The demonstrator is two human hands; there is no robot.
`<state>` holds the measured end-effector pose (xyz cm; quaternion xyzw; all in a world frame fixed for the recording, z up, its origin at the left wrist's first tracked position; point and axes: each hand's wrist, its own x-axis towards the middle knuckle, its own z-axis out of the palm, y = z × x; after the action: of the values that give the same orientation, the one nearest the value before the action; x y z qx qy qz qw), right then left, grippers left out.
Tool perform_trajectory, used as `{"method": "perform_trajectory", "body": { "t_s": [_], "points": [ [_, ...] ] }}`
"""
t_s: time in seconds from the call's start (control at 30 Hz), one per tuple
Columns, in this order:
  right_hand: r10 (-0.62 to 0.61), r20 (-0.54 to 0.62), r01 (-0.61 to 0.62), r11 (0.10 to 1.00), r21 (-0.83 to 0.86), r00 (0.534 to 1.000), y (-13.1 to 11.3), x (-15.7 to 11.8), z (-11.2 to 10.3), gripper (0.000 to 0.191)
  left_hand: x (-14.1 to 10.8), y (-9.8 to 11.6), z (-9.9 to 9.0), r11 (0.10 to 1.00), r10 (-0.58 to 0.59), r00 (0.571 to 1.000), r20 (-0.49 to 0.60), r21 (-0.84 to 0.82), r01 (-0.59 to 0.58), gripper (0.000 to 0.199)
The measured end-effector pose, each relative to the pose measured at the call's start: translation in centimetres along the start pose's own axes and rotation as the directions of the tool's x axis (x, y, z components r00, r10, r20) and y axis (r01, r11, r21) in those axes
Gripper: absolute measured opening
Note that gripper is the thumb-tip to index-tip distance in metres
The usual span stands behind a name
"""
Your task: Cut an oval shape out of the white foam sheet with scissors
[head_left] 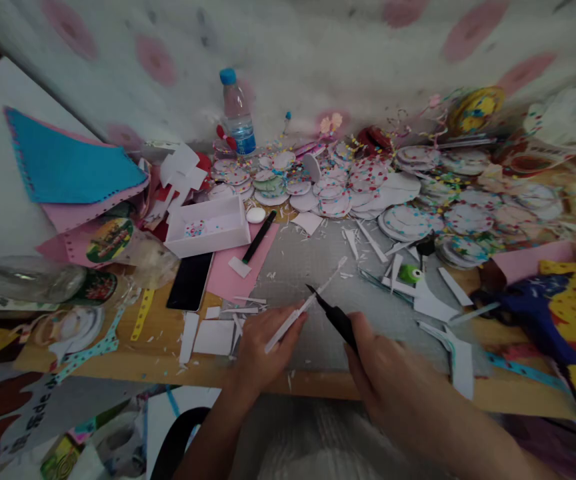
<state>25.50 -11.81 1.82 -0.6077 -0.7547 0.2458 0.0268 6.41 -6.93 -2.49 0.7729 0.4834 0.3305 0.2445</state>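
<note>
My left hand (263,350) is closed around the near end of a thin white strip (305,305), pinching it so that it slants up and away over the grey cutting mat (293,267). My right hand (385,370) grips a black craft knife (335,319), fist shut on the handle, with the pointed tip touching the strip about midway along it. Both hands sit at the near edge of the wooden table (158,333), close together.

White offcuts (213,337) lie just left of my left hand, and more slivers are scattered across the mat. Further left a black phone (189,281) lies flat beside a pink sheet (228,273), with a white box (208,227) behind it. A water bottle with a blue cap (237,113) stands upright at the back against the wall. A spread of round confetti-dotted discs (368,180) covers the far right of the table, and a blue glue gun (538,313) lies to my right, well apart from the knife
</note>
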Motion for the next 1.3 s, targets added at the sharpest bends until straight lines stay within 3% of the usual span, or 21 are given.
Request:
{"method": "perform_trajectory", "body": {
  "t_s": [0.17, 0.4, 0.53, 0.67, 0.83, 0.93, 1.03, 1.1, 1.13, 1.2, 1.3],
  "points": [
    [0.038, 0.083, -0.04, 0.999, 0.016, 0.996, -0.4, 0.6, -0.5, 0.023, 0.3, -0.1, 0.2, 0.999, 0.035, 0.995, -0.091, -0.025, -0.037, 0.016],
    [0.075, 0.124, -0.079, 0.996, 0.029, 0.989, -0.3, 1.0, 0.1, 0.019, 0.4, 0.0, 0.1, 0.999, -0.031, 0.999, -0.037, -0.041, 0.029, 0.018],
    [0.062, 0.082, -0.069, 0.994, 0.083, 0.995, -0.2, 1.1, -0.1, 0.012, 0.3, 0.0, 0.1, 0.987, -0.127, 0.992, -0.026, -0.104, 0.123, 0.018],
    [0.026, 0.04, -0.034, 0.981, 0.192, 0.999, 0.1, 1.0, -0.7, 0.018, 0.2, -0.2, 0.1, 0.972, -0.198, 0.98, 0.013, -0.126, 0.198, 0.02],
    [0.004, -0.026, 0.0, 0.986, 0.168, 1.0, -0.1, 0.7, -0.9, 0.021, 0.2, 0.0, 0.0, 0.963, -0.228, 0.973, 0.031, -0.143, 0.23, 0.021],
    [-0.007, -0.124, 0.03, 0.981, 0.19, 0.992, -0.6, 0.0, -2.3, 0.022, 0.2, 0.1, 0.2, 0.944, -0.267, 0.963, 0.022, -0.196, 0.266, 0.019],
    [0.048, -0.318, 0.043, 0.961, 0.274, 0.947, -0.6, -0.8, -5.1, 0.022, 0.4, 0.0, 0.4, 0.882, -0.403, 0.914, -0.052, -0.288, 0.372, 0.02],
    [0.089, -0.456, 0.028, 0.97, 0.242, 0.885, -0.1, -0.7, -6.2, 0.024, 0.8, -0.2, 0.3, 0.835, -0.471, 0.879, -0.08, -0.363, 0.414, 0.021],
    [0.099, -0.473, 0.001, 0.978, 0.207, 0.875, 0.4, -0.4, -6.3, 0.026, 1.1, -0.4, 0.2, 0.802, -0.507, 0.859, -0.075, -0.407, 0.437, 0.022],
    [0.129, -0.428, -0.081, 0.988, 0.129, 0.895, 1.7, 0.8, -5.1, 0.033, 1.4, -0.8, -0.5, 0.69, -0.6, 0.8, -0.017, -0.517, 0.507, 0.025],
    [0.163, -0.338, -0.149, 0.987, 0.067, 0.927, 3.9, 3.2, -1.2, 0.037, 1.6, -1.3, -1.9, 0.455, -0.681, 0.713, 0.167, -0.667, 0.591, 0.035]
  ]
}}
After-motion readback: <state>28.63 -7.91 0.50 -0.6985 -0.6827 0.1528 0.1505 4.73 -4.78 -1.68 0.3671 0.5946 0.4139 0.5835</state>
